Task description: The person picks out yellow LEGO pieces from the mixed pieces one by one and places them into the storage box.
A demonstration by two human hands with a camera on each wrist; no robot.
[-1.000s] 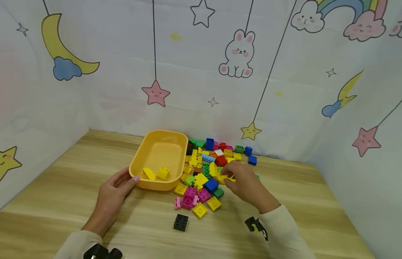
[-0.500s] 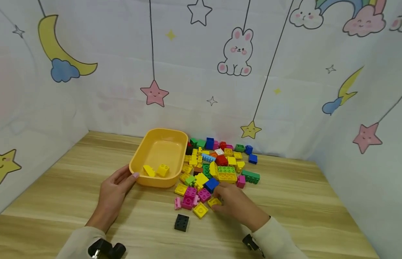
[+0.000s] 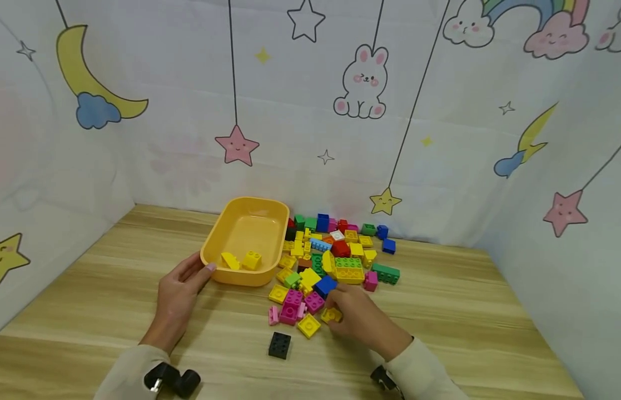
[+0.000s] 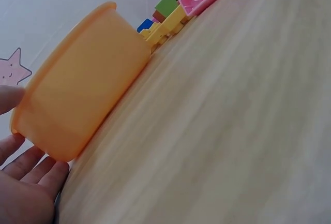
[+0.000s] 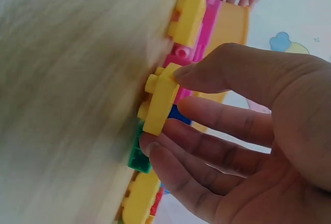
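My left hand (image 3: 177,291) holds the near left corner of a yellow plastic tray (image 3: 276,244), its thumb on the rim and its fingers against the outer wall (image 4: 83,84). Two yellow bricks, a sloped one (image 3: 230,260) and a studded one (image 3: 252,260), lie inside at the near end. At the pile's near right side, my right hand (image 3: 362,319) pinches a square yellow toy brick (image 5: 161,100) between thumb and fingers. This brick is upside down, studs toward the table. A similar yellow brick (image 3: 308,326) lies just left of it.
Mixed toy bricks crowd the table right of the tray, among them a blue brick (image 3: 324,286), magenta bricks (image 3: 292,305) and a green brick (image 3: 386,273). One black brick (image 3: 279,345) lies nearer the front. A printed cloth wall (image 3: 300,161) stands behind.
My right hand has come from the middle of the pile toward the front, and its fingers have closed on the yellow brick. My left hand has stayed at the tray's corner.
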